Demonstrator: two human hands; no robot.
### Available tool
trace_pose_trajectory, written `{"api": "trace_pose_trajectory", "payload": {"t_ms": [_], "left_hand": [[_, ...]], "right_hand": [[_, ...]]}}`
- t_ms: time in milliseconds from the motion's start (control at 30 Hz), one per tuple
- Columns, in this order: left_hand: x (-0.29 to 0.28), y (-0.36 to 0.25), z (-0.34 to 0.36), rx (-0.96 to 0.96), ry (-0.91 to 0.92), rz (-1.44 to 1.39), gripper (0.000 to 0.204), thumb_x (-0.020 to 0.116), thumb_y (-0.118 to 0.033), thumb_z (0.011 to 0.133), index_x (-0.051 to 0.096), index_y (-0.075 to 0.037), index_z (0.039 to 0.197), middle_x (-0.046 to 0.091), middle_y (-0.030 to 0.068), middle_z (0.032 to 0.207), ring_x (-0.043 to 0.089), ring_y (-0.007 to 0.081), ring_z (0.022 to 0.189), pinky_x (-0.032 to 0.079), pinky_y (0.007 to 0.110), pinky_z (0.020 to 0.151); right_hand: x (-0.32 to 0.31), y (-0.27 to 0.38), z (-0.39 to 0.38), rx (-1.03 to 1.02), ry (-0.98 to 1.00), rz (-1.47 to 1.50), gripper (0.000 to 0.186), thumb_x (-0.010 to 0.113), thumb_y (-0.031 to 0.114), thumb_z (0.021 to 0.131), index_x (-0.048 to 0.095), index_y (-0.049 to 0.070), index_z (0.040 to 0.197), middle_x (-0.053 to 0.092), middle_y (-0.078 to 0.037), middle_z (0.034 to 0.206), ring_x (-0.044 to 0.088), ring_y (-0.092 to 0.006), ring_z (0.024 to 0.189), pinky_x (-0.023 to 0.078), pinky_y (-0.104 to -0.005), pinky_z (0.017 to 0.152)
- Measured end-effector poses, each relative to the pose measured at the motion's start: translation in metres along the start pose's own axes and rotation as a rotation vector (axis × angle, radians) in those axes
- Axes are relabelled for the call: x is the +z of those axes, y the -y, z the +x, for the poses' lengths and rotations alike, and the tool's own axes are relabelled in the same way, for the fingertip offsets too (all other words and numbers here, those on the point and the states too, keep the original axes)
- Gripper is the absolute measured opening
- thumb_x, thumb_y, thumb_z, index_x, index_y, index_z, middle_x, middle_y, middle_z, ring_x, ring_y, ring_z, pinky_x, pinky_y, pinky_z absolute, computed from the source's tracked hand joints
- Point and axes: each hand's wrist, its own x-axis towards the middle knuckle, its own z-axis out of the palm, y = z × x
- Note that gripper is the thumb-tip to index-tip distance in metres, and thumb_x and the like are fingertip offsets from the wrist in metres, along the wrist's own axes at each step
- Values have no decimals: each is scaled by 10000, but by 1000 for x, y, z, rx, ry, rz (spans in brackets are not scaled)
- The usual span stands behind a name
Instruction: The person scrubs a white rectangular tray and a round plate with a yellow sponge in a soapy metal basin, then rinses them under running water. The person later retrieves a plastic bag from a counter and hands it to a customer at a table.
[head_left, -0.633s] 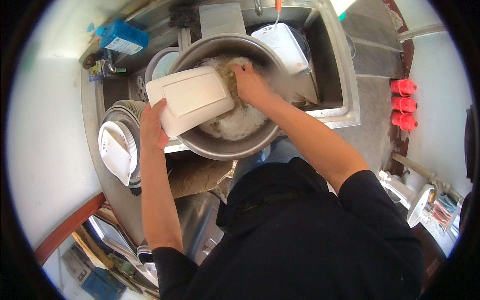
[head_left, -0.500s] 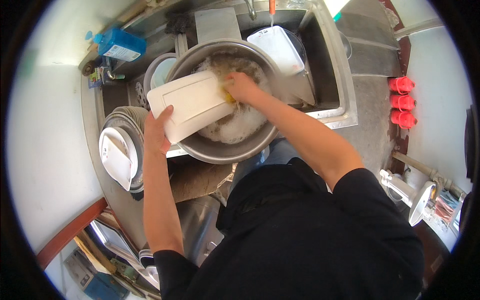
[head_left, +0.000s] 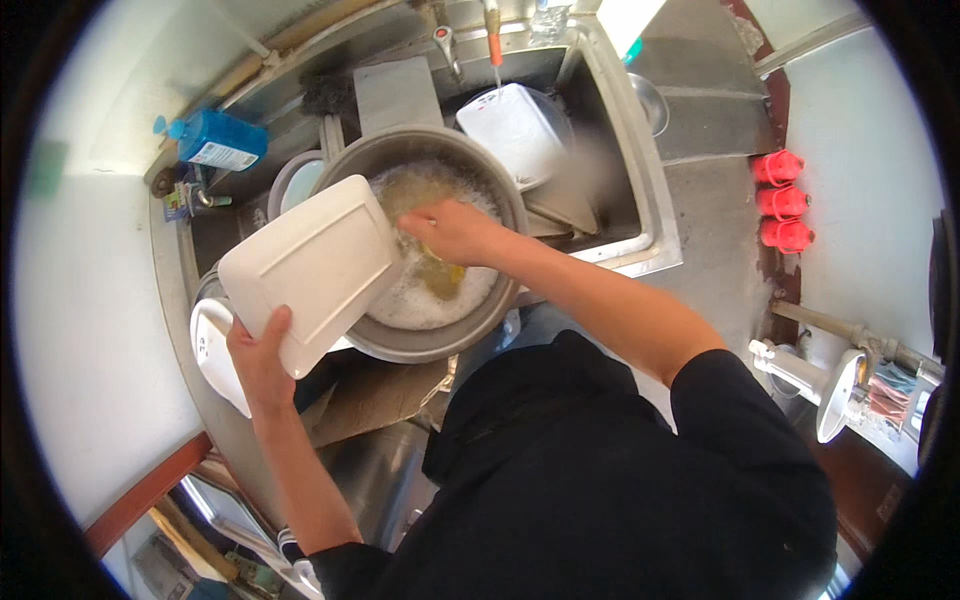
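The left hand (head_left: pixel 262 365) pinches the near left edge of the off-white tray (head_left: pixel 310 265), its thumb lying flat on the upward-facing underside and its other fingers mostly hidden behind. The tray is held over the left side of the large metal basin (head_left: pixel 505 185), covering part of its rim; whether the two touch cannot be told. The right hand (head_left: pixel 450 232) is inside the basin's outline, just right of the tray, with its fingers curled in above the foamy water (head_left: pixel 415 312). Something yellow shows beneath that hand, but whether it is gripped cannot be told.

Beyond the basin to the right, a white dish (head_left: pixel 510 130) sits in the sink (head_left: pixel 645 190) under a tap with an orange end (head_left: pixel 494 50). A blue bottle (head_left: pixel 220 138) lies at the far left, and white plates (head_left: pixel 212 345) rest on the worktop (head_left: pixel 180 375) left of the left hand.
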Motion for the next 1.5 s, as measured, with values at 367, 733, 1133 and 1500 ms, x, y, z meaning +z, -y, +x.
{"api": "trace_pose_trajectory", "payload": {"t_ms": [367, 733, 1133, 1500], "left_hand": [[211, -33, -19, 990, 597, 888, 425, 728, -50, 806, 633, -39, 1220, 650, 146, 1201, 633, 308, 1118, 487, 446, 991], [92, 10, -13, 173, -80, 253, 290, 553, -94, 1006, 623, -5, 1272, 659, 106, 1230, 615, 176, 1143, 493, 331, 982], [-189, 210, -17, -168, -860, -701, 425, 495, -140, 1031, 404, 131, 1346, 460, 259, 1384, 477, 371, 1303, 425, 458, 1120], [-231, 240, 24, -137, -1140, -979, 322, 488, -95, 1020, 428, 58, 1297, 573, 219, 1187, 612, 352, 1079, 551, 496, 954]], "right_hand": [[-143, -17, -95, 191, -236, 975, 281, 542, 152, 936, 622, -47, 1117, 679, -98, 902, 658, -141, 718, 536, -271, 597], [-216, -232, -7, 232, -523, 185, 299, 498, 92, 900, 680, -16, 1112, 700, -146, 883, 666, -252, 817, 507, -369, 743], [-149, -328, 93, 281, -442, 444, 253, 577, 204, 979, 682, 23, 1120, 659, -1, 904, 574, -102, 792, 470, -280, 729], [-143, -116, 39, -76, -553, 34, 299, 503, 97, 999, 593, 1, 1268, 688, -89, 1111, 662, -177, 968, 518, -292, 840]]}}
